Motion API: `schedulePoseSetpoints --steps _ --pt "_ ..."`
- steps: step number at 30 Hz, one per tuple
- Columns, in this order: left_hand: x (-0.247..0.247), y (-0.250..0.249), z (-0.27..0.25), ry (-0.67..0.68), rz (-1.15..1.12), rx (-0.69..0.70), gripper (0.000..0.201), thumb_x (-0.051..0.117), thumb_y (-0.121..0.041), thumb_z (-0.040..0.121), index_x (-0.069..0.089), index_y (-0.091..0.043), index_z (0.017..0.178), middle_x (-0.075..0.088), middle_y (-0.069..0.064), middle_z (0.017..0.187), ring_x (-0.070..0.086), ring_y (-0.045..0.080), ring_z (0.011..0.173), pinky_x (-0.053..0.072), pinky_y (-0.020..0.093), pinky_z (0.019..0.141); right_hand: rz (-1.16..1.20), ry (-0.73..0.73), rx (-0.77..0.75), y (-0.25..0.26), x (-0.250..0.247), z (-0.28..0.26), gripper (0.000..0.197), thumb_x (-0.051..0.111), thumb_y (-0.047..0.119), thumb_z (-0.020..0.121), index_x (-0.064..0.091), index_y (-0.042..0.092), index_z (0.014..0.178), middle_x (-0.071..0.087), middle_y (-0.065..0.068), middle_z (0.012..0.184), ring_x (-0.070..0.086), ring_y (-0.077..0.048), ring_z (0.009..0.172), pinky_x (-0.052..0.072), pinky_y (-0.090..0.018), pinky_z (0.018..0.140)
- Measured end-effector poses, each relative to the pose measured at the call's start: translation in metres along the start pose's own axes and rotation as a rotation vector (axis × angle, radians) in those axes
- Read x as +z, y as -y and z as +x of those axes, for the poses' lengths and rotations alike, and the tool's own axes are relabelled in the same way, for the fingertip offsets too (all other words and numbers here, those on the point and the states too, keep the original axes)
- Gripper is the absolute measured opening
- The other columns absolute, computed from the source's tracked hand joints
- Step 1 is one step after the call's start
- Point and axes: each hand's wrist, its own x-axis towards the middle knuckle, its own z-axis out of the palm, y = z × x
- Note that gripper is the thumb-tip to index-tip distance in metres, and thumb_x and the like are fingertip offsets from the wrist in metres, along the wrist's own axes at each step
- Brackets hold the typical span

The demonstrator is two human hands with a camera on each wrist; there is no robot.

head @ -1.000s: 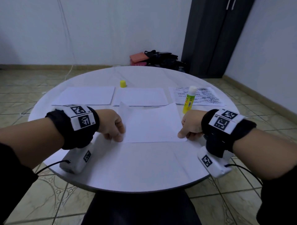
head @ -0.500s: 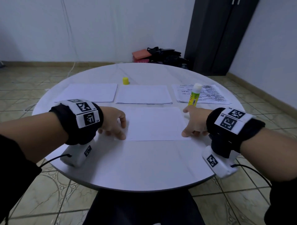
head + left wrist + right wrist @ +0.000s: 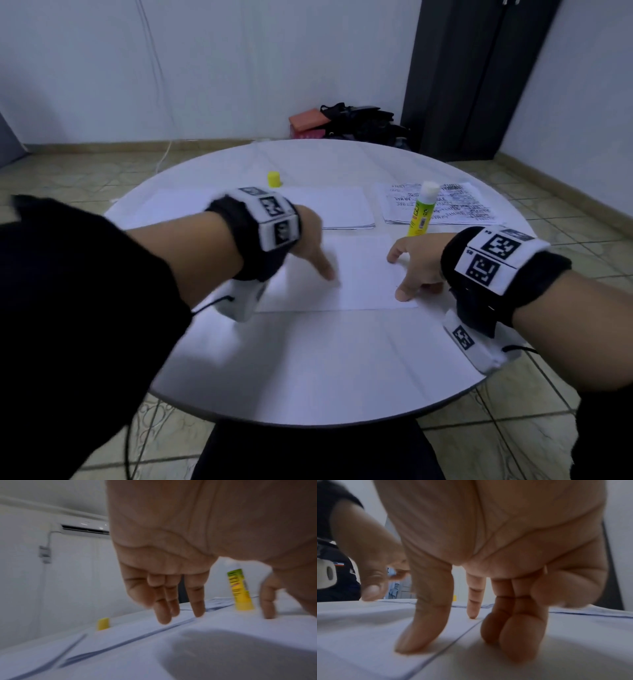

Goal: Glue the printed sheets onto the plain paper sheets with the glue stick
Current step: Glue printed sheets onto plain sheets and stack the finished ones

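left hand (image 3: 313, 255) — slid from left edge onto sheet (image 3: 363, 274) middle | fingers straightened

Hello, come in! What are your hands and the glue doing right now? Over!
Left hand open, fingers over the front sheet. Right hand open, pressing its right edge. Glue stick upright, uncapped, untouched. Nothing in the way.

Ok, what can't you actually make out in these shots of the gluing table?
- Head view: print on the printed sheets is too small to read.
- Head view: the left hand is motion-blurred, so its contact with the near sheet is unclear.
- Left wrist view: glue stick label is blurred.
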Motion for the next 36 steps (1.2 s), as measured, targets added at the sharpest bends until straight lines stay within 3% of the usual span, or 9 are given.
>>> schedulePoseSetpoints --steps 3,7,14,20,26,28,30,32,36 --pt "0.003 -0.05 0.011 0.026 0.011 0.111 0.101 0.067 -0.074 0.063 0.038 -0.02 0.143 0.046 0.002 0.141 0.046 0.023 0.126 0.036 0.033 0.1 -0.034 0.004 -0.019 0.0 -0.002 0.002 0.069 0.077 0.028 0.076 0.042 0.022 0.135 0.044 0.006 0.066 0.04 -0.007 0.054 0.037 -0.018 0.048" --pt "0.011 -0.073 0.019 0.05 0.046 0.194 0.088 0.066 -0.066 0.072 0.041 -0.02 0.142 0.056 0.002 0.13 0.052 0.021 0.119 0.033 0.027 0.081 -0.06 0.017 -0.051 -0.002 -0.002 0.004 0.071 0.075 0.028 0.079 0.038 0.02 0.139 0.044 0.005 0.065 0.039 -0.006 0.051 0.036 -0.015 0.042" --pt "0.028 0.02 0.006 0.104 0.039 0.069 0.104 0.077 -0.064 0.06 0.029 -0.03 0.145 0.038 0.0 0.146 0.038 0.024 0.133 0.033 0.036 0.109 -0.051 0.023 -0.038 -0.009 -0.002 0.015 0.067 0.079 0.035 0.072 0.042 0.028 0.128 0.048 0.005 0.065 0.044 -0.011 0.051 0.036 -0.022 0.049" --pt "0.043 0.076 -0.007 0.144 -0.008 0.055 0.114 0.081 -0.054 0.061 0.014 -0.033 0.15 0.017 -0.011 0.155 0.02 0.017 0.142 0.021 0.038 0.116 0.021 0.042 -0.054 -0.017 0.001 0.026 0.062 0.083 0.03 0.067 0.043 0.032 0.115 0.045 0.006 0.032 0.042 -0.018 0.043 0.034 -0.017 0.039" --pt "0.042 0.082 -0.007 0.171 -0.015 0.08 0.114 0.082 -0.052 0.061 0.011 -0.037 0.15 0.011 -0.016 0.155 0.013 0.015 0.143 0.02 0.041 0.116 -0.001 0.126 -0.042 -0.02 -0.005 0.024 0.079 0.087 0.025 0.061 0.041 0.038 0.124 0.058 -0.006 0.08 0.051 -0.019 0.057 0.036 -0.019 0.04" --pt "0.043 0.082 -0.006 0.174 -0.012 0.085 0.115 0.082 -0.053 0.06 0.011 -0.037 0.15 0.011 -0.016 0.155 0.014 0.017 0.143 0.022 0.043 0.115 -0.072 0.145 -0.028 -0.012 -0.006 0.017 0.081 0.086 0.025 0.063 0.04 0.035 0.129 0.058 -0.003 0.084 0.055 -0.019 0.066 0.042 -0.022 0.05" --pt "0.043 0.082 -0.005 0.172 -0.007 0.08 0.116 0.082 -0.054 0.059 0.012 -0.037 0.149 0.008 -0.013 0.156 0.012 0.019 0.144 0.022 0.044 0.115 -0.317 0.115 -0.043 0.005 -0.009 0.007 0.078 0.082 0.028 0.068 0.039 0.028 0.134 0.059 -0.001 0.106 0.059 -0.021 0.094 0.046 -0.026 0.073" --pt "0.042 0.081 -0.006 0.165 0.001 0.06 0.115 0.083 -0.055 0.057 0.013 -0.04 0.148 0.003 -0.011 0.157 0.007 0.02 0.145 0.02 0.046 0.116 -0.583 0.021 -0.132 0.032 -0.009 0.0 0.069 0.078 0.032 0.072 0.047 0.02 0.132 0.055 -0.003 0.124 0.054 -0.021 0.112 0.042 -0.026 0.077" --pt "0.036 0.075 -0.012 0.156 0.018 0.019 0.11 0.084 -0.053 0.058 0.017 -0.041 0.145 0.022 -0.008 0.149 0.023 0.02 0.139 0.028 0.04 0.11 -0.552 0.044 -0.394 0.101 0.002 0.015 0.071 0.08 0.044 0.068 0.055 0.011 0.126 0.059 -0.006 0.12 0.058 -0.023 0.108 0.037 -0.022 0.074"
